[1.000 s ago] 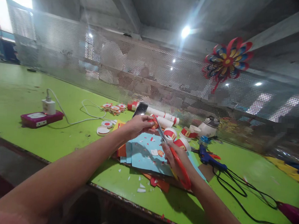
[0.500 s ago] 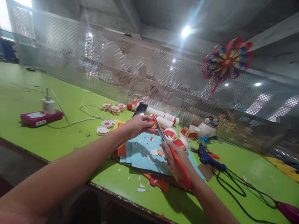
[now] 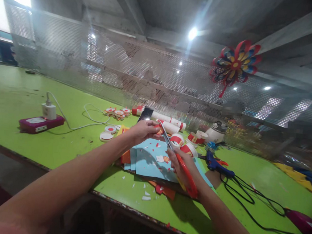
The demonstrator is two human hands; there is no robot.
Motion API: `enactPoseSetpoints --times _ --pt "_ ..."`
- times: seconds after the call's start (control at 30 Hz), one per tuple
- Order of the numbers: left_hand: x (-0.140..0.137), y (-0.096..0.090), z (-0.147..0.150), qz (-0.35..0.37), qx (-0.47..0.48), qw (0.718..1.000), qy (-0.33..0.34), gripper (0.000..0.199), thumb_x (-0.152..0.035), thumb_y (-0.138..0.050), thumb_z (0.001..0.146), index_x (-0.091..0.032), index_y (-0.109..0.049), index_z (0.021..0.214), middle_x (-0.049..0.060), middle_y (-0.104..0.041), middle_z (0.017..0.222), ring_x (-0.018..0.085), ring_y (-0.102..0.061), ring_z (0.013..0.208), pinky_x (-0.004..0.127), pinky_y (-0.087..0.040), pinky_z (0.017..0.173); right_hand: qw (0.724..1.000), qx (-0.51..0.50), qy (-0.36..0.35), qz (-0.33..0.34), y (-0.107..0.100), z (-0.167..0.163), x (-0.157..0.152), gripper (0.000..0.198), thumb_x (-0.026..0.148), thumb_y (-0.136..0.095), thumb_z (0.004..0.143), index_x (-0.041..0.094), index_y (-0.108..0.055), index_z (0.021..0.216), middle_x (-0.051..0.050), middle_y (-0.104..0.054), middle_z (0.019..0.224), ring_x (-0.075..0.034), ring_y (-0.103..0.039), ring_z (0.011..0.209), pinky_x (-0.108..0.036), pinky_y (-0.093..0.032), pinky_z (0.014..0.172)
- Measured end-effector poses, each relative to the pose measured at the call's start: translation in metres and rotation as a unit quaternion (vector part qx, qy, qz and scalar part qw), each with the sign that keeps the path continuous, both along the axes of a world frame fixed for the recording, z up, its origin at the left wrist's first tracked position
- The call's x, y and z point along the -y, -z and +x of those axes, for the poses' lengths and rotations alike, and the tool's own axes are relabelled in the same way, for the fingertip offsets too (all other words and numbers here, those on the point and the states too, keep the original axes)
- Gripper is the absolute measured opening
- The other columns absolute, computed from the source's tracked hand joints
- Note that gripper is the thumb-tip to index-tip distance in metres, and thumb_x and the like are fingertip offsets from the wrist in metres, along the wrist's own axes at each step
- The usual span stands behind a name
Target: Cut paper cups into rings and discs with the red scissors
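My left hand [image 3: 145, 130] pinches a small red and orange paper piece [image 3: 160, 130] above the stacked light-blue sheets. In my right hand [image 3: 182, 161] are scissors with red handles [image 3: 190, 180]; their blades point up and away, right at the paper piece. On the blue sheets [image 3: 146, 167] below lie red and white snippets and a small white piece [image 3: 160, 159] beside a red-and-yellow printed cutout [image 3: 165, 159]. Orange paper shows under the stack. White scraps [image 3: 146, 196] are scattered on the green table in front of it.
Behind my hands lie a phone [image 3: 145, 114], white-and-red paper cup stacks [image 3: 166, 118] and cut cup pieces [image 3: 189, 149]. To the right is a blue glue gun [image 3: 217, 165] with black cord. A purple power strip [image 3: 41, 124] with a charger sits left. Perforated mesh [image 3: 116, 66] borders the table.
The camera view has shifted very slightly. Both hands, the scissors and the paper piece stay in nearly the same position.
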State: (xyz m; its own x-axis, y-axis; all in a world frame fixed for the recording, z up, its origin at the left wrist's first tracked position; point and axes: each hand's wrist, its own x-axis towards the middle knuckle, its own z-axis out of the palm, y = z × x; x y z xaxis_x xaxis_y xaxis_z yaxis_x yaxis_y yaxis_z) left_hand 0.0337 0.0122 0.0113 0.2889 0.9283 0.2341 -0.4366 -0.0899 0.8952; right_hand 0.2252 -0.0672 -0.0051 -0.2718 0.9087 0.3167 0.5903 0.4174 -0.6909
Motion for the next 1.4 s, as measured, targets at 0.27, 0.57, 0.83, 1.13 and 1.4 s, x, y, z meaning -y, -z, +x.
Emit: enactPoseSetpoints --times 0.27,0.57,0.83,1.13,1.4 --pt "0.000 0.000 -0.001 -0.008 -0.006 1.000 0.008 0.009 -0.005 -0.069 0.072 -0.010 -0.061 0.072 0.004 -0.063 0.068 0.012 -0.064 0.062 0.030 -0.050 0.072 1.000 0.004 0.007 0.011 0.002 0.000 -0.003 0.042 0.059 -0.043 0.088 0.021 -0.049 0.071 0.003 -0.045 0.058 -0.014 -0.049 0.052 -0.025 -0.041 0.045" --pt "-0.001 0.001 0.000 -0.042 -0.052 0.998 -0.015 0.011 0.000 -0.066 0.075 -0.009 -0.059 0.073 0.005 -0.063 0.067 0.011 -0.065 0.061 0.023 -0.050 0.060 1.000 0.005 0.005 -0.002 0.001 0.000 -0.002 0.046 0.061 -0.043 0.087 0.023 -0.043 0.062 0.003 -0.045 0.050 -0.013 -0.044 0.042 -0.025 -0.036 0.038" --pt "-0.015 0.015 -0.009 -0.074 -0.114 0.990 -0.047 0.015 0.000 -0.069 0.072 -0.010 -0.060 0.078 0.003 -0.061 0.060 0.010 -0.061 0.054 0.019 -0.044 0.050 0.999 0.019 0.010 -0.046 -0.005 0.004 -0.001 0.050 0.064 -0.042 0.085 0.022 -0.039 0.057 0.003 -0.043 0.049 -0.012 -0.043 0.043 -0.024 -0.036 0.041" --pt "-0.010 0.007 -0.006 0.005 -0.117 0.985 -0.123 0.021 -0.001 -0.064 0.076 -0.011 -0.060 0.093 0.000 -0.059 0.061 0.008 -0.054 0.050 0.023 -0.041 0.053 0.998 -0.001 0.052 0.018 -0.007 0.010 -0.004 0.049 0.064 -0.045 0.084 0.022 -0.040 0.061 0.003 -0.042 0.052 -0.012 -0.042 0.046 -0.023 -0.033 0.043" --pt "0.002 -0.003 -0.001 0.022 -0.094 0.989 -0.113 0.012 -0.009 -0.070 0.072 -0.013 -0.059 0.068 0.000 -0.058 0.063 0.009 -0.053 0.058 0.024 -0.039 0.059 0.975 0.040 0.104 0.191 -0.011 0.014 -0.006 0.022 0.037 -0.054 0.082 0.017 -0.062 0.080 -0.004 -0.062 0.067 -0.017 -0.053 0.059 -0.027 -0.041 0.059"
